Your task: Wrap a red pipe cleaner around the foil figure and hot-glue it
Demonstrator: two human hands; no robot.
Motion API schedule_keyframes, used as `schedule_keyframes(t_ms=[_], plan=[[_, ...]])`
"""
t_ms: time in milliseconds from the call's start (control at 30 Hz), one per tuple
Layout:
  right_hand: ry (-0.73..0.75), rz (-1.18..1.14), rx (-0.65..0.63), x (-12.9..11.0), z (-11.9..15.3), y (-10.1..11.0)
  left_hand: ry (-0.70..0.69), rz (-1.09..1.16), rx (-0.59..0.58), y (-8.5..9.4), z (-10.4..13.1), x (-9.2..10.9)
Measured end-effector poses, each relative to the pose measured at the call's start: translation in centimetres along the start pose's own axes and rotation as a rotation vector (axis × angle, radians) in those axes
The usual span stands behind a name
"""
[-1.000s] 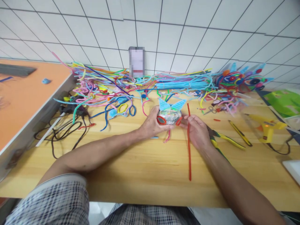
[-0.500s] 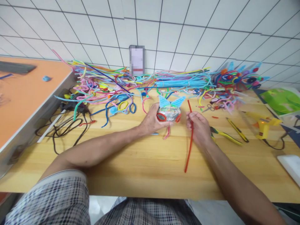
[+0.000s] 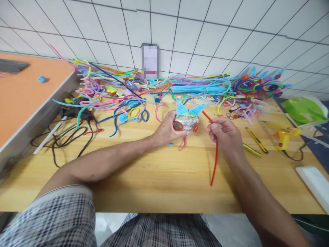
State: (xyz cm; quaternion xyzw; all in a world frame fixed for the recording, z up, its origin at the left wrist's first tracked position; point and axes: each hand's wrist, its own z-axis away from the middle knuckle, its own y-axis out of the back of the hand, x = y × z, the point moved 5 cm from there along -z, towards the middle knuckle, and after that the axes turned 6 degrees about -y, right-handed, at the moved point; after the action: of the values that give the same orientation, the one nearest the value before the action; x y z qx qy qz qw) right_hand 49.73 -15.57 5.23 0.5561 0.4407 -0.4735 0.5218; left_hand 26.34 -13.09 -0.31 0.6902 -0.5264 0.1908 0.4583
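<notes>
My left hand point(image 3: 167, 129) is closed around the side of a small silvery craft head point(image 3: 187, 122). Two light-blue pointed ears point(image 3: 197, 109) stand up from its top, and red rings sit on its front and right side. My right hand point(image 3: 226, 135) pinches a red pipe cleaner point(image 3: 215, 164) between thumb and fingers. Its short upper end tilts up toward the ears without touching them, and its long end hangs down over the table. A pink pipe cleaner piece point(image 3: 183, 143) shows just below the head.
Bundled light-blue pipe cleaners point(image 3: 200, 89) and tangled coloured ones point(image 3: 102, 92) lie along the wall. Two finished craft heads point(image 3: 269, 87) stand at the back right. Yellow-handled pliers point(image 3: 252, 150), a cutter knife point(image 3: 257, 140) and a yellow glue gun point(image 3: 284, 137) lie right. A phone point(image 3: 150, 61) leans upright.
My right hand has turned and moved slightly right, so the red pipe cleaner now bends, its upper end slanting left toward the head. My left hand keeps hold of the head.
</notes>
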Motion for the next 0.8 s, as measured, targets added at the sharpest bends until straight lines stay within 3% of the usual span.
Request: schedule_keyframes(t_ms=[167, 300, 600, 800], plan=[[0.272, 0.357, 0.035, -4.2, 0.8, 1.6, 0.015, 0.055, -0.003, 0.2, -0.1, 0.2], [0.532, 0.576, 0.070, -6.4, 1.8, 1.2, -0.005, 0.095, -0.050, 0.3, -0.1, 0.4], [0.541, 0.509, 0.091, -3.0, 1.6, -0.4, 0.012, 0.110, -0.039, 0.2, 0.2, 0.5], [0.576, 0.520, 0.079, -2.6, 1.5, -0.4, 0.016, 0.141, -0.033, 0.1, 0.1, 0.4]])
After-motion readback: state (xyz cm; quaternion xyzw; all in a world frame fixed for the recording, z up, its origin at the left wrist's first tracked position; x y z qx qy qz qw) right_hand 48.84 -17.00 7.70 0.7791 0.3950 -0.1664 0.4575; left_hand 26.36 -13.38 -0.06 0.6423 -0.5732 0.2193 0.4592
